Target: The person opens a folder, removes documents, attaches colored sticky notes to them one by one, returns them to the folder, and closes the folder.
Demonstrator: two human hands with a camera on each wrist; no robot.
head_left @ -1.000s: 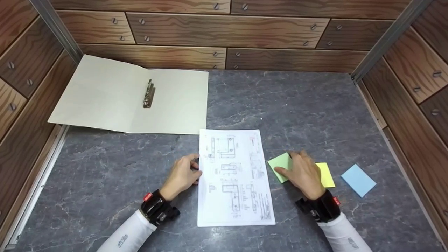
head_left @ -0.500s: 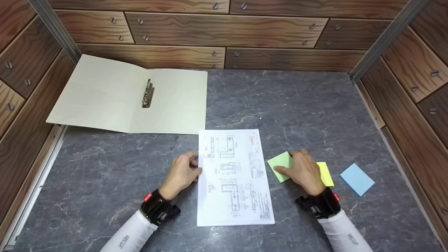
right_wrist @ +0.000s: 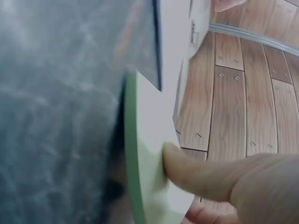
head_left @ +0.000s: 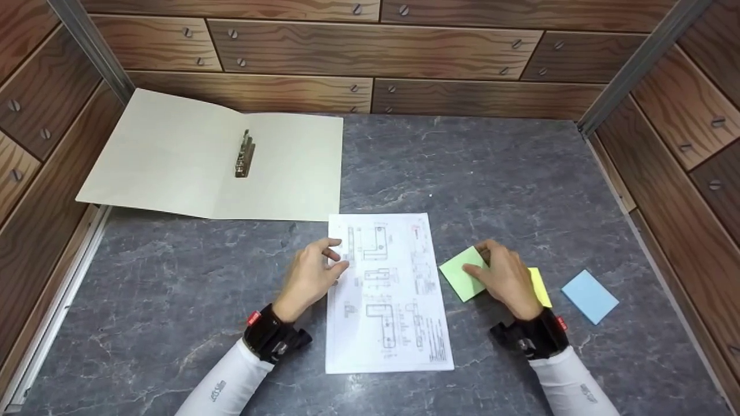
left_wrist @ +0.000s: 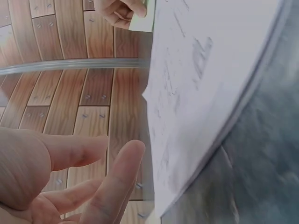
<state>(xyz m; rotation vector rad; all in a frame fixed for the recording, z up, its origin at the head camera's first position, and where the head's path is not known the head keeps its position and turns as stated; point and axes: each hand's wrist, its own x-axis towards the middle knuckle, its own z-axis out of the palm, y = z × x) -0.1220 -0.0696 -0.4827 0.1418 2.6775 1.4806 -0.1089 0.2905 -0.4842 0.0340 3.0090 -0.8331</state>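
Note:
In the head view my right hand [head_left: 509, 280] pinches a green sticky-note pad [head_left: 462, 274], the thumb on its top face. The right wrist view shows the thumb pressed on the green pad [right_wrist: 154, 149] and the pad's thick edge above the table. My left hand [head_left: 309, 274] is over the left edge of a stack of printed drawing sheets [head_left: 387, 289]. In the left wrist view its thumb and fingers [left_wrist: 124, 163] stand apart with nothing between them, beside the sheets [left_wrist: 201, 84].
An open cream folder [head_left: 289, 167] with a metal clip [head_left: 244, 155] lies at the back left, touching the sheets' top corner. Right of my right hand are a yellow sticky-note pad [head_left: 540, 287], partly hidden, and a blue one [head_left: 590, 296]. Wood-patterned walls [head_left: 370, 49] enclose the table.
My left hand has moved up and right from beside the sheets to over their edge, its fingers parting. The right hand has shifted slightly with the green pad, which appears raised a little.

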